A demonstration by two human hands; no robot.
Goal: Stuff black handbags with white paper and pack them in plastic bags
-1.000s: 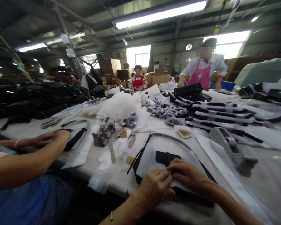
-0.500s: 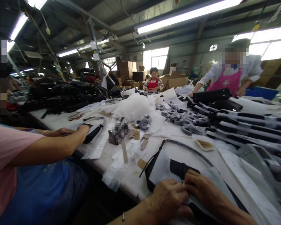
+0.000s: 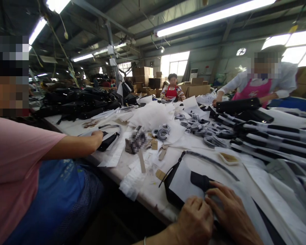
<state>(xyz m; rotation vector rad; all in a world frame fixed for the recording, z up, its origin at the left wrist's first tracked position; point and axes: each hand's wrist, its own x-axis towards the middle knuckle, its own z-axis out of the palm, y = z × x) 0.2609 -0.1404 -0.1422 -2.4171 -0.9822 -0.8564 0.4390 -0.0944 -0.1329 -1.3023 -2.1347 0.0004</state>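
Note:
In the head view a black handbag [image 3: 171, 199] lies at the near table edge, with white paper [image 3: 185, 182] over its front and a dark tab [image 3: 200, 180] on top of the paper. Its wrapped handle [image 3: 214, 162] arches behind it. My left hand [image 3: 196, 217] is closed in a pinch on the bag just below the tab; its fingertips are hidden. Beside it, my right hand [image 3: 231, 209] grips the same spot, thumb close to the left fingers and the other fingers bent over the tab's end. A small bright bit shows between the hands.
Coiled grey-wrapped straps [image 3: 162, 132], tan tags [image 3: 160, 175], clear plastic bags [image 3: 132, 182] and a shallow dish [image 3: 228, 158] lie around the handbag. Wrapped black handles [image 3: 283, 139] are heaped at right. A co-worker's arm [image 3: 73, 146] reaches in from the left; two people stand across the table.
The camera has turned slightly left, so the scene sits further right. My right hand's fingers have straightened somewhat over the tab. My left hand stays pinched at the same spot.

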